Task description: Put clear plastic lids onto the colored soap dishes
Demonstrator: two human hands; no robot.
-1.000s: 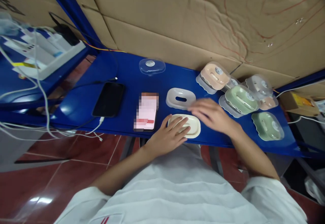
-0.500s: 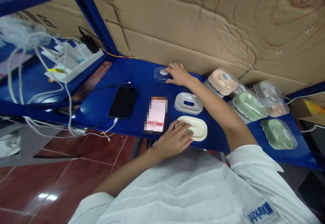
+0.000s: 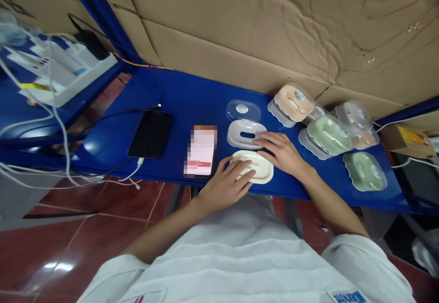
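Note:
A cream soap dish tray (image 3: pixel 264 168) lies near the front edge of the blue table. My left hand (image 3: pixel 228 184) rests over its left part, fingers spread on the surface. Just behind it sits a white soap dish piece (image 3: pixel 235 133) with an oval slot in its middle. My right hand (image 3: pixel 283 154) has its fingers stretched out at the right end of this white piece, the thumb over the cream tray's rim. Farther back lies a clear lid (image 3: pixel 252 110) with a round label, apart from both hands.
Left of the dishes lie a phone with a lit screen (image 3: pixel 202 145) and a dark phone (image 3: pixel 149 133) on a white cable. Several lidded soap boxes, peach (image 3: pixel 291 99) and green (image 3: pixel 329 133) among them, stand at the right. A cardboard wall (image 3: pixel 222 28) borders the back.
My right hand has left the clear lid and come forward to the white piece. The lid has shifted right, now directly behind that piece. My left hand stays on the cream tray.

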